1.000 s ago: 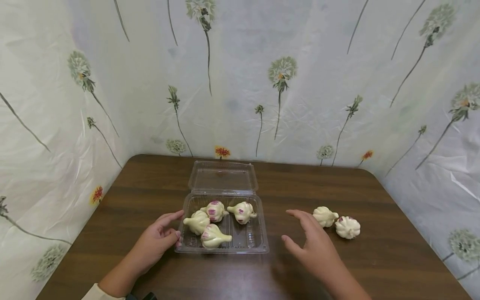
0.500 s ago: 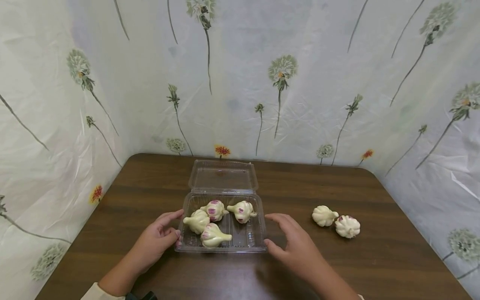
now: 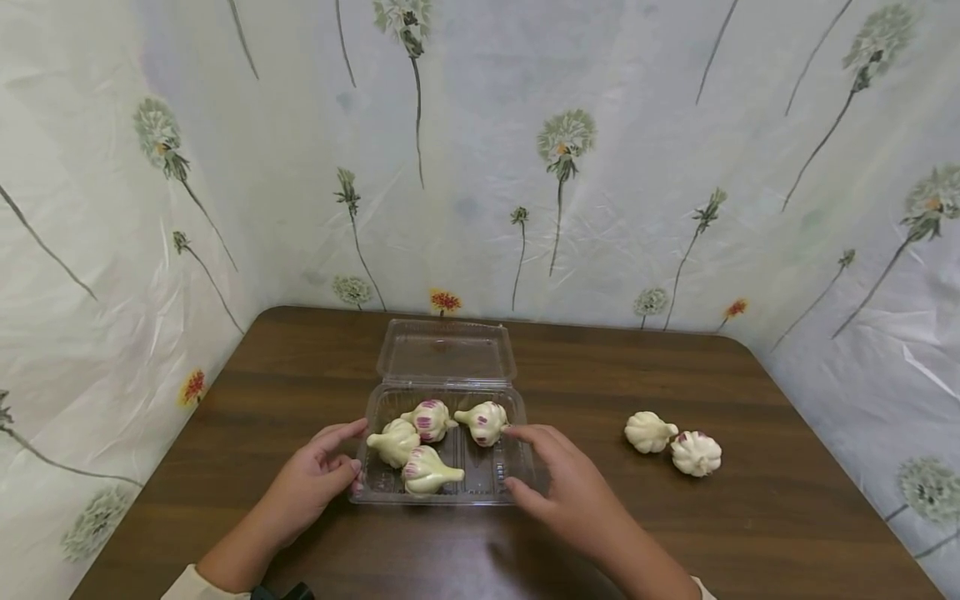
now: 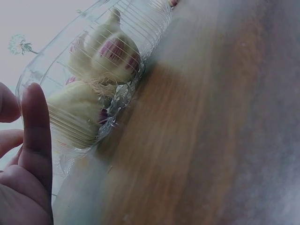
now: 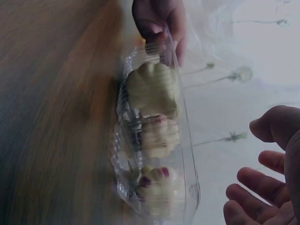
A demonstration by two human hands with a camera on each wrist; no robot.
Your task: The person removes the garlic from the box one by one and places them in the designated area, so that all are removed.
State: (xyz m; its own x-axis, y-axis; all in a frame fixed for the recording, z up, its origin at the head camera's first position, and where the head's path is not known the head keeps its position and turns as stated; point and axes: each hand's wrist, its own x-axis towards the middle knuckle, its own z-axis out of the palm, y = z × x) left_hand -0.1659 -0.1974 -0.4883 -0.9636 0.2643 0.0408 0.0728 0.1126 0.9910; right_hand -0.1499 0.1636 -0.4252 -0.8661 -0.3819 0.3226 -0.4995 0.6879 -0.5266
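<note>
A clear plastic clamshell container (image 3: 480, 477) lies on the table with its lid (image 3: 446, 354) folded back. Inside are several garlic bulbs (image 3: 425, 472), cream with purple streaks on some. My left hand (image 3: 311, 477) holds the container's left edge between thumb and fingers, and its thumb (image 4: 36, 122) shows against the rim in the left wrist view. Over the container's right side, my right hand (image 3: 562, 483) has its thumb and fingers spread apart. Its index fingertip is close to the rightmost garlic bulb (image 3: 486, 423); whether they touch, I cannot tell. In the right wrist view nothing lies between those fingers (image 5: 257, 187).
Two more garlic bulbs, a plain cream one (image 3: 649, 432) and a purple-tinged one (image 3: 696, 454), lie side by side on the brown wooden table (image 3: 600, 367) to the right. A curtain (image 3: 480, 167) printed with dandelions rises behind the table and on both sides.
My right hand has moved left, from the open table between the container and loose bulbs to over the container's right side. My left hand and the garlic bulbs stay put.
</note>
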